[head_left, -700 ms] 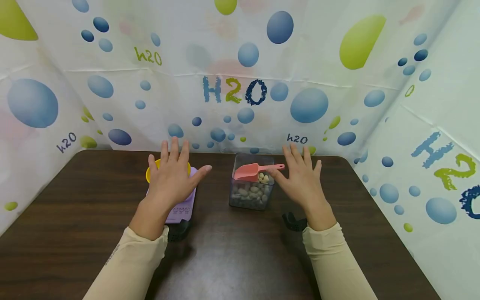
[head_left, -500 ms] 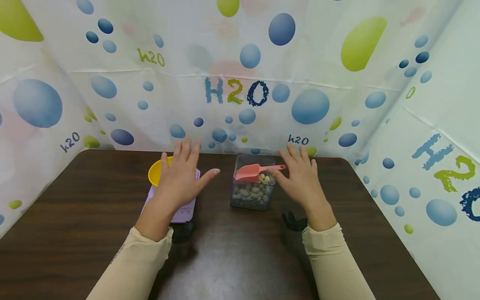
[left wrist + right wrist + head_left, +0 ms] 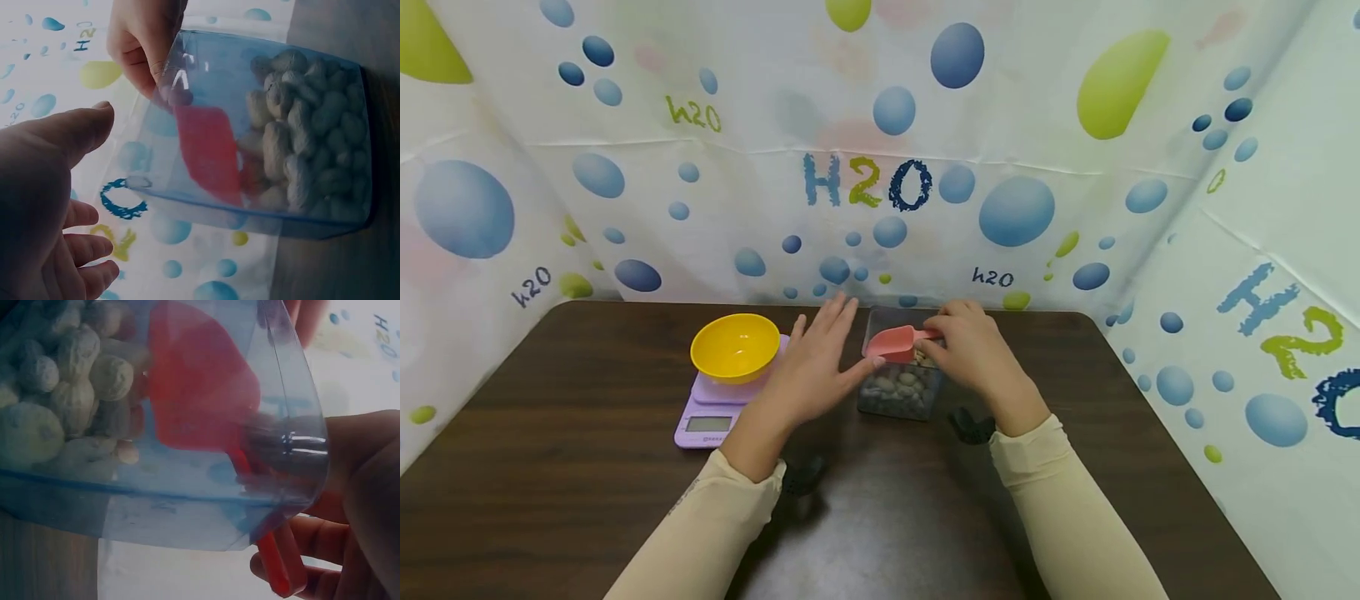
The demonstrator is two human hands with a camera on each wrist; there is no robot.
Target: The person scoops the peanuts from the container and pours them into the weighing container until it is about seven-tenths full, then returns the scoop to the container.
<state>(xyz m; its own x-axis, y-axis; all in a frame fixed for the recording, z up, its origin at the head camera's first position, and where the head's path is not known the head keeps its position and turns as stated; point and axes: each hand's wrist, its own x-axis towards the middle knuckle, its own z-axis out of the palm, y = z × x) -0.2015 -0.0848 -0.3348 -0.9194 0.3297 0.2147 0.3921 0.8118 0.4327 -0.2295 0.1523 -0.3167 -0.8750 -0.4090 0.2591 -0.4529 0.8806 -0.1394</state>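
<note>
A clear plastic container (image 3: 900, 393) partly filled with unshelled peanuts (image 3: 297, 119) stands near the back of the table. The pink scoop (image 3: 892, 343) lies across its top, its bowl inside the walls in both wrist views. My right hand (image 3: 973, 354) grips the scoop's handle (image 3: 282, 565) at the container's right side, fingers curled round it. On the other side, my left hand (image 3: 808, 367) is held with fingers extended, its thumb near the container's front left rim. In the left wrist view the left hand (image 3: 44, 187) holds nothing.
On the left, a yellow bowl (image 3: 735, 348) sits on a lilac kitchen scale (image 3: 692, 417) with a small display. The dark wooden table (image 3: 550, 467) ends at a white curtain (image 3: 715, 225) with bubble prints at the back and sides.
My left hand has moved right, from in front of the scale to the container, uncovering the bowl and display. My right hand has curled from spread fingers onto the scoop's handle.
</note>
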